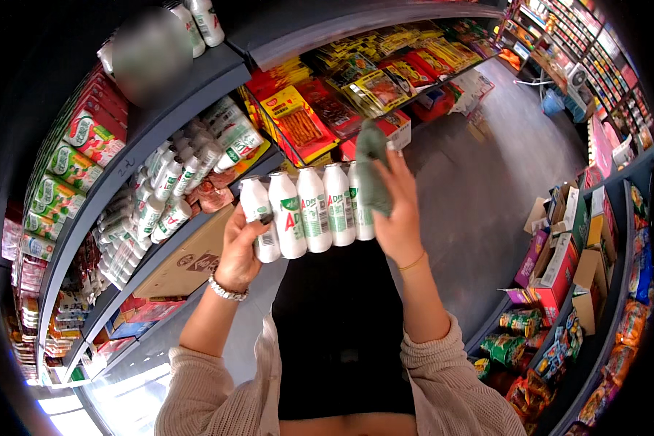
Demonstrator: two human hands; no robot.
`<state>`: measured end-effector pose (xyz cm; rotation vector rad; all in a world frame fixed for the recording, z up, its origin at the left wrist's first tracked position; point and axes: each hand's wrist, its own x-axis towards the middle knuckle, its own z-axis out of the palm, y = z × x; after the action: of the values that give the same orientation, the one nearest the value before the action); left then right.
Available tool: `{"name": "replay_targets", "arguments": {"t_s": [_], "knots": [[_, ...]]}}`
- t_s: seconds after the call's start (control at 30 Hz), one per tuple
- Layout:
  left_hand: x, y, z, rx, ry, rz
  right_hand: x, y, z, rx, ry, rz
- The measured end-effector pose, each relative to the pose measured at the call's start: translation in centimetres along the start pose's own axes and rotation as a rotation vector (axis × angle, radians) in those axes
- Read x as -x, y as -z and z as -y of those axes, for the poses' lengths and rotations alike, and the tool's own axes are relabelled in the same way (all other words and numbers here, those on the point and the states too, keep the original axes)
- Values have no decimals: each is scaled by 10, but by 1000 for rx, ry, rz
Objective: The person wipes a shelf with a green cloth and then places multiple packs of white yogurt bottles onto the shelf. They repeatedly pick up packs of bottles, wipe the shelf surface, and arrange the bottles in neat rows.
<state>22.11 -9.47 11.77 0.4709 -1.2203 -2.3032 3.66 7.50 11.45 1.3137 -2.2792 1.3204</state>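
Note:
A row of several white plastic drink bottles (313, 215) with green and red print stands side by side in front of my body. My left hand (242, 240) grips the leftmost bottle, thumb across its front. At the other end, my right hand (398, 204) holds a grey-green cloth (374, 169) up against the last bottles, partly hiding them. My right fingers point upward behind the cloth. More bottles of the same kind (169, 180) lie piled on the shelf to the left, and a few stand on the upper shelf (207, 22).
Drink cartons (92, 136) line the left shelf, above a cardboard box (182, 261). Packaged snacks (300, 122) fill the shelf ahead. On the right are opened cartons (558, 272) and bagged snacks (504, 349) on low shelves. Grey floor (458, 180) shows between the shelves.

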Motion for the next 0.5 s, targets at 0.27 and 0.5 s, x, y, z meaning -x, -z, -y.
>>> {"name": "replay_targets", "arguments": {"t_s": [0.27, 0.5], "knots": [[-7, 45, 75, 599, -9, 565, 38, -62, 76, -218, 283, 379], [4, 33, 67, 324, 140, 110, 30, -55, 59, -85, 379, 363]]}}
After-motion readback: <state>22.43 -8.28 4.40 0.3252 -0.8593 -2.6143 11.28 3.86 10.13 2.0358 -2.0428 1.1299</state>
